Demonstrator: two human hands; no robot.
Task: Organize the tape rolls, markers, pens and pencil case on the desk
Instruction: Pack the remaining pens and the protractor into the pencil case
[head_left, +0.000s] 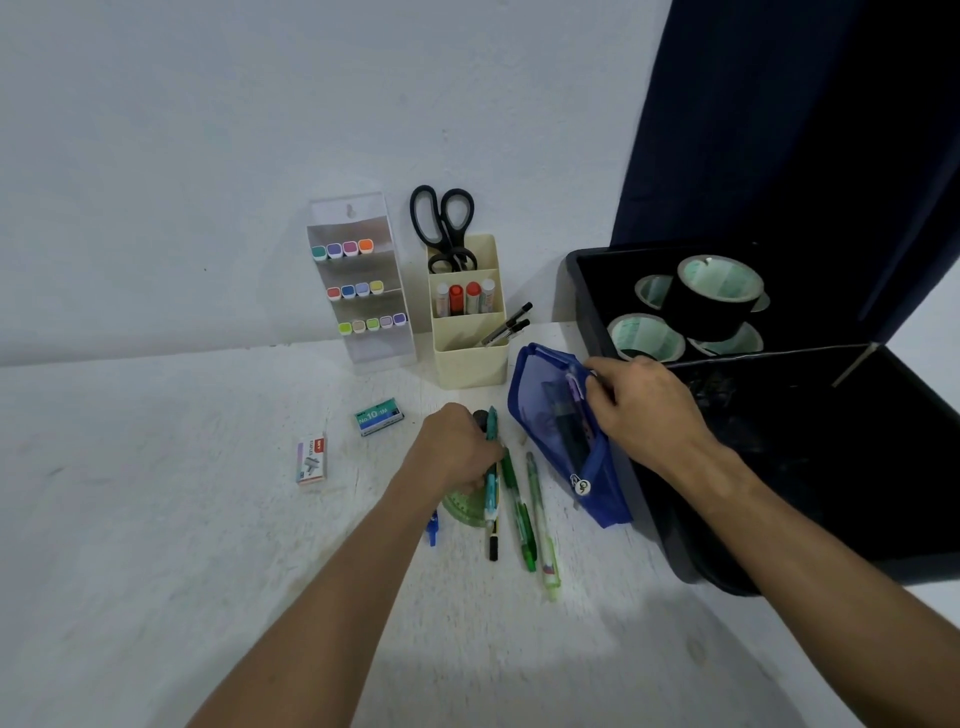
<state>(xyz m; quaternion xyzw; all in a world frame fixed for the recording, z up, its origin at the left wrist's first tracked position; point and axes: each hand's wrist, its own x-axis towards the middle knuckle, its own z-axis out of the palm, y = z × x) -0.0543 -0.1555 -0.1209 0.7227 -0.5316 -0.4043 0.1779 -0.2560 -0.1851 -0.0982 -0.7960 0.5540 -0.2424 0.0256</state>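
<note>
Plainly the pen-packing step is in hand: the right hand (644, 410) pinches the top edge of the blue pencil case (558, 431), propping its mouth open beside the black bin (779, 467); the left hand (457, 447) curls round a teal pen (491, 467) on the desk (156, 493), above a green protractor (462, 506). Two green pens (530, 514) lie just beside it; tape rolls (717, 291) already sit in the bin, markers (358, 286) in their clear rack. Next — by my judgement — the teal pen needs lifting and tilting tip-first into the case mouth.

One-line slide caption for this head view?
Left hand grips a teal pen while right hand holds open the blue pencil case.
</note>
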